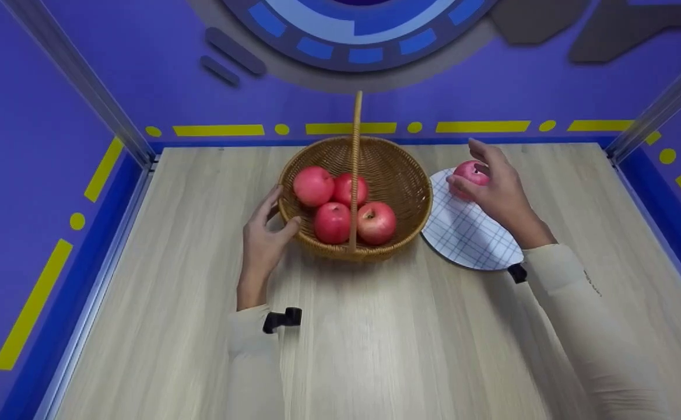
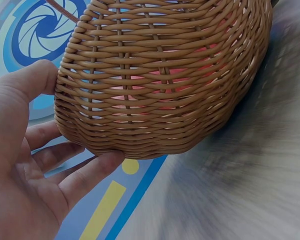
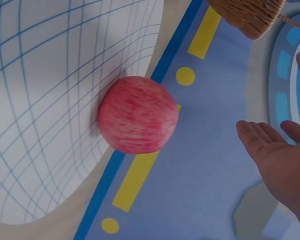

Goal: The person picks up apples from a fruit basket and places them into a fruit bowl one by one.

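Note:
A brown wicker basket with a tall arched handle holds several red apples. At its left side, my left hand touches the rim with thumb and fingers spread; in the left wrist view, the fingertips rest against the woven wall. To the right of the basket lies a round white plate with blue grid lines. One red apple sits on the plate's far part. My right hand hovers over that apple, its fingers parted; the right wrist view shows a gap between them.
The pale wooden table stretches in front of the basket and plate. Blue panels with yellow marks wall in its back and sides. Metal frame strips run along the side edges.

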`<state>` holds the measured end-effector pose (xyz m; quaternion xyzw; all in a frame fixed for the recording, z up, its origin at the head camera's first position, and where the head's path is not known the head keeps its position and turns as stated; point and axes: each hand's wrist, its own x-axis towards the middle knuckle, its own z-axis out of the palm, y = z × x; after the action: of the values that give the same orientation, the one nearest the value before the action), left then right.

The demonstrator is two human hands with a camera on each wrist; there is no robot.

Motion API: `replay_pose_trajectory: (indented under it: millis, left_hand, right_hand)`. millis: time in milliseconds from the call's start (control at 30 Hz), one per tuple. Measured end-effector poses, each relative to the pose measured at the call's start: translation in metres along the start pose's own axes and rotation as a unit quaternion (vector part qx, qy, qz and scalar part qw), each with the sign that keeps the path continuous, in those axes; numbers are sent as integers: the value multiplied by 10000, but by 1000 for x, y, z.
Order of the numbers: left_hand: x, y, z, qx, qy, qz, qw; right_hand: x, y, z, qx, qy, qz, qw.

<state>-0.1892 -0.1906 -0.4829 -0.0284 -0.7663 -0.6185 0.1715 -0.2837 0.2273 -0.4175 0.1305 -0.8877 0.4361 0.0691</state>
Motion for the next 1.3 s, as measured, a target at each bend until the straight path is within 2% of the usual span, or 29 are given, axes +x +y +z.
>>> replay_pose_trajectory:
  millis: [167,400,600,833,1067,1300]
  left_hand:
    - [0,0,0,95,-3,-54,9999]
    - [0,0,0,104,22,48,9999]
    - [-1,1,1,116,67,23,9999]
    - [0,1,3,114,81,18,9999]
    - [0,1,2,58,71,-1,10000]
    - [0,1,1,56,54,-28,10000]
  right_hand:
    - [0,-6,1,-13,-98,-259,9996]
    - [0,-19,4,-245,-389,-722,9963]
    - [-2,-30,9,-81,-615,-1154,9914]
    - [-3,-40,18,-247,-1104,-1477,9825]
    - [-3,-48,30,-263,-1528,-1655,9739]
    - [-3,-55,41,-642,-2076,-1411,9658]
